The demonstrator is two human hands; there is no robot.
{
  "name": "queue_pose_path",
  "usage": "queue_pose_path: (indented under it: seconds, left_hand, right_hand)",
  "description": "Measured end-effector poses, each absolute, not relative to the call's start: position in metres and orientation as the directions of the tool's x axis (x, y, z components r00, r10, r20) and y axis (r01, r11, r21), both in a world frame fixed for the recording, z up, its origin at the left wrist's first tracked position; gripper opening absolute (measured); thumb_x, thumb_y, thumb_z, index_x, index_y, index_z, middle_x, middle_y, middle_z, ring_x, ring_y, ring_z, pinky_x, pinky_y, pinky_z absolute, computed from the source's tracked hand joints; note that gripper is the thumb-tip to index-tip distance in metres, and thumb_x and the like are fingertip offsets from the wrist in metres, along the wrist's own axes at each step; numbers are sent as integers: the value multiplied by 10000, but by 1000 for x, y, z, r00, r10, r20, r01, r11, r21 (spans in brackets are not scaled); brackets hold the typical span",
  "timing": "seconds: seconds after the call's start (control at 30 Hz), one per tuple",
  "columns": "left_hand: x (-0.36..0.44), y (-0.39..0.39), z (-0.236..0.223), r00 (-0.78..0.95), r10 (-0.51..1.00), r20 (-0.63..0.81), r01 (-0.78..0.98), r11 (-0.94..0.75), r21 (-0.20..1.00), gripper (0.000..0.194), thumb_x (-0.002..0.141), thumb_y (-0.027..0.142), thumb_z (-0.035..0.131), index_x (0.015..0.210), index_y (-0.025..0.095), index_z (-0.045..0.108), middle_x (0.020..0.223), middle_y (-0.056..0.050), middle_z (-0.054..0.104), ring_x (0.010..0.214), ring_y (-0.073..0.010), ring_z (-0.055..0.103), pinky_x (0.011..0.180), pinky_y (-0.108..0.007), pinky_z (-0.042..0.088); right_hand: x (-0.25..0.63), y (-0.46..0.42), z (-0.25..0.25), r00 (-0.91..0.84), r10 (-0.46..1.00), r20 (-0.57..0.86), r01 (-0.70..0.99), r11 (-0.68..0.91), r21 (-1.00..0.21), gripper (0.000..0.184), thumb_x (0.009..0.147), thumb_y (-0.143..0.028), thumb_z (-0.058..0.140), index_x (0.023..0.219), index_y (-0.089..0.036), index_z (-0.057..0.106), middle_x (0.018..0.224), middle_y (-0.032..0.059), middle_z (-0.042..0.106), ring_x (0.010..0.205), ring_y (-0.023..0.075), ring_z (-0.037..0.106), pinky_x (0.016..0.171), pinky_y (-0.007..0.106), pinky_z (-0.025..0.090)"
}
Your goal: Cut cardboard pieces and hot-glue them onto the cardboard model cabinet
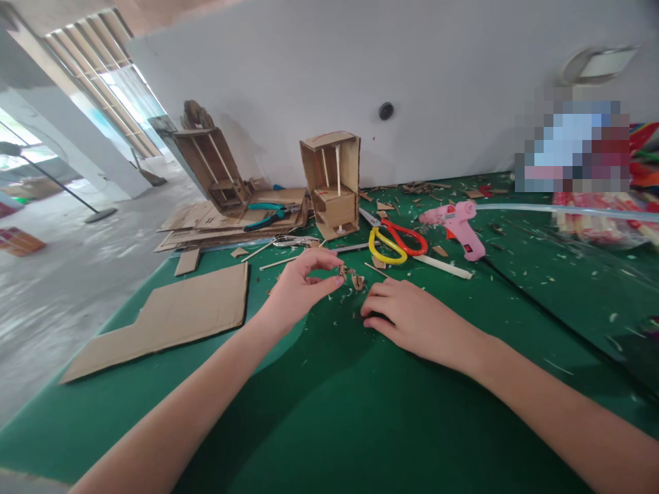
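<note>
Left hand (311, 281) loosely curved, thumb and index tips slightly apart at small torn brown cardboard scraps (357, 281); can't tell if it has hold of one. Right hand (396, 312) just beside, fingers curled inward, undersides hidden, so can't tell if it's holding anything. Hands flank the scraps on the green tabletop (329, 425), probably so both can reach bits this small. Just beyond: scissors with red and yellow handles (385, 225), blades pointing away, handles toward the person, likely for easy pickup. Right of those, pink glue gun (466, 223) on its side, black cord (540, 298) trailing right, presumably kept off the work spot. Behind, tall open-fronted brown cardboard box (313, 175) stands upright, pale sticks inside looking like braces. Farther left, teal-handled pliers (266, 220) rest on stacked brown cardboard sheets (190, 226); notched flat cardboard piece (195, 302) lies nearer, apparently set aside left of the hands.
</note>
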State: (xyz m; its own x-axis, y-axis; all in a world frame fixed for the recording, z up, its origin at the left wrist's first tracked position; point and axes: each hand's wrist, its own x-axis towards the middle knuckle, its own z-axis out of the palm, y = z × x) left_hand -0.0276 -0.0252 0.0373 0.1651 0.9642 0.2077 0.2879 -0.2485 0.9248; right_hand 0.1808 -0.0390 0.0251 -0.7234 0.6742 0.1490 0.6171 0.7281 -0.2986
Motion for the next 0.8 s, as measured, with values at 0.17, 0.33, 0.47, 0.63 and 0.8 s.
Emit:
queue_pose_path:
  seconds: [0.17, 0.33, 0.47, 0.63, 0.8]
  left_hand:
    - [-30, -24, 36, 209, 971, 117, 130, -147, 981, 207, 740, 225, 719, 930, 199, 643, 893, -6, 636, 847, -133, 561, 783, -280, 432]
    - [-34, -24, 34, 378, 926, -21, -15, 29, 999, 210, 748, 202, 720, 947, 187, 655, 854, -2, 635, 738, -101, 558, 633, -226, 417]
    - [-33, -26, 34, 485, 870, -93, -117, 170, 979, 207, 746, 195, 726, 938, 169, 654, 849, -20, 645, 786, -125, 600, 656, -240, 449]
    - [-29, -28, 33, 532, 835, -141, -183, 276, 944, 217, 749, 178, 726, 953, 143, 658, 837, -35, 645, 792, -131, 619, 671, -245, 467]
    - [-29, -28, 33, 540, 827, -155, -226, 320, 920, 214, 749, 182, 733, 946, 132, 669, 859, -42, 649, 799, -134, 623, 674, -246, 478]
  right_hand:
    - [182, -40, 30, -678, 703, 214, 617, 703, -353, 169, 929, -193, 471, 869, -182, 629, 902, 45, 674, 854, 207, 596, 743, 370, 452]
    - [190, -36, 35, -425, 800, 423, 456, 593, -664, 165, 941, -277, 464, 941, -214, 616, 891, 22, 684, 724, 135, 616, 586, 250, 464]
    - [187, -35, 32, -396, 799, 451, 367, 589, -720, 135, 913, -246, 507, 922, -215, 638, 887, 12, 699, 736, 121, 635, 618, 225, 485]
    - [184, -36, 31, -415, 784, 462, 393, 613, -686, 128, 907, -227, 528, 915, -215, 655, 848, -6, 694, 701, 102, 604, 584, 205, 456]
    - [185, -36, 32, -425, 777, 465, 405, 622, -670, 122, 906, -212, 536, 917, -211, 657, 845, -8, 690, 704, 101, 598, 592, 208, 448]
